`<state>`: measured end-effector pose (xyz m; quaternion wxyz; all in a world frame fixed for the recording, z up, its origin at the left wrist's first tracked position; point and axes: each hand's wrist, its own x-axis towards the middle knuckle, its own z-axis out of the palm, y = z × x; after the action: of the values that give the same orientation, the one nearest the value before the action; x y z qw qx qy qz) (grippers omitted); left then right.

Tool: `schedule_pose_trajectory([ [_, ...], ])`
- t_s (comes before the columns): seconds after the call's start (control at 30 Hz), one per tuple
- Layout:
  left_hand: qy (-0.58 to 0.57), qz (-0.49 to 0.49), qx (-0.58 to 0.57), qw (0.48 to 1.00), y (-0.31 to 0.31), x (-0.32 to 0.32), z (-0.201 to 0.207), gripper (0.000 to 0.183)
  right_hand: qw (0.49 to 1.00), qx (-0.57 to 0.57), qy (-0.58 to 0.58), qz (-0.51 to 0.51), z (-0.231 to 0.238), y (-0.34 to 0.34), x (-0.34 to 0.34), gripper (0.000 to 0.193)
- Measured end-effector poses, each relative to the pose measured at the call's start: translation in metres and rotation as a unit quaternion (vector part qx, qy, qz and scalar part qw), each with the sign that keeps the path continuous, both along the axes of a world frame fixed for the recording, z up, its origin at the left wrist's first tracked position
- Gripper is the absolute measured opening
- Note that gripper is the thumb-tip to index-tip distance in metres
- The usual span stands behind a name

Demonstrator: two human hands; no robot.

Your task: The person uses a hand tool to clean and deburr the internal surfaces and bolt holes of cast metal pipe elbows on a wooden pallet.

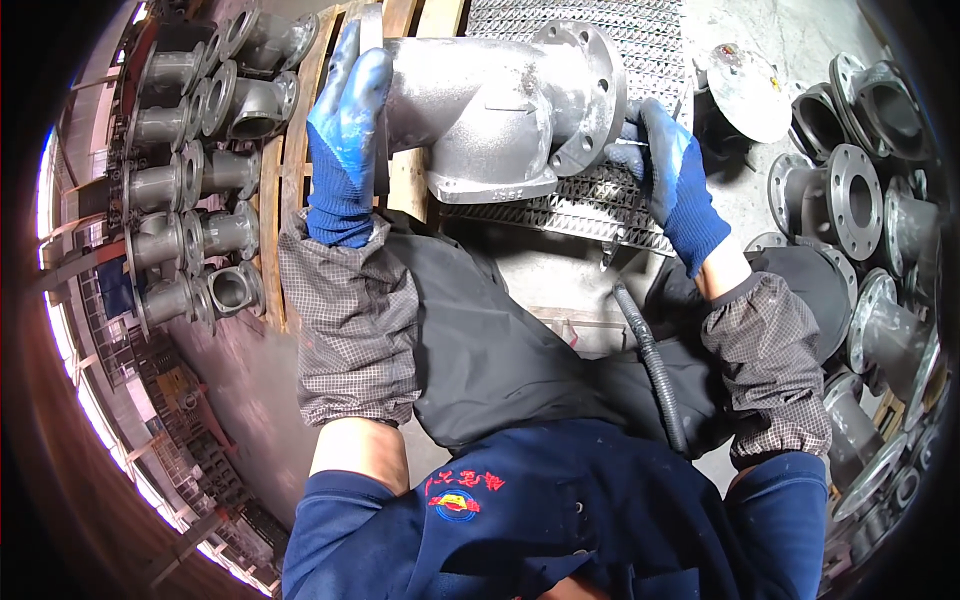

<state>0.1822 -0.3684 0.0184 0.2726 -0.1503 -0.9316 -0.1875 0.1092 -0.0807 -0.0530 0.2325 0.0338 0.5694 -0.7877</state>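
Casting (465,105), head view: grey metal body lying on its side between the two hands, over metal grating (650,40) on one side and wooden slats (275,190) on the other.
Left hand (348,140): gloved, fingers nearly straight, laid against the left flange (372,20).
Right hand (665,160): gloved, fingers partly curled toward the rim of the round flange (590,105).
Grip: fingertips are poorly seen at both ends; we cannot tell whether either hand is closed on metal.
Weight: we judge it heavy, a two-handed piece, likely to roll if lifted at one end only.
Stiffness: rigid throughout by our reckoning; we expect no give under pressure.
Surface: dull and grainy, so we rate slipping through gloves as modest; flange edges may be sharp.
Fragility: low in our view, though a drop could chip a rim.
Hold points: we favour both end flanges, palms beneath, keeping fingers clear of the squared flange (495,190) below.
Surroundings: similar flanged pieces (155,240) stand at left; a ribbed hose (652,350) runs near the legs.
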Motion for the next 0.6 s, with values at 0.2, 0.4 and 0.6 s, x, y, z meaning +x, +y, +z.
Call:
schedule_pose_trajectory([
  [0.2,-0.09,0.103,0.094,0.986,-0.005,0.006,0.0,0.034,0.997,0.036,0.065,0.018,-0.011,0.0,0.012,0.031],
  [0.4,-0.095,0.107,0.288,0.947,0.007,-0.005,0.004,0.054,0.996,0.008,-0.085,0.006,0.001,0.001,0.009,0.031],
  [0.6,0.027,0.029,0.007,0.999,0.001,-0.034,0.005,0.038,0.998,0.058,0.004,0.036,-0.008,0.0,0.004,0.033],
])
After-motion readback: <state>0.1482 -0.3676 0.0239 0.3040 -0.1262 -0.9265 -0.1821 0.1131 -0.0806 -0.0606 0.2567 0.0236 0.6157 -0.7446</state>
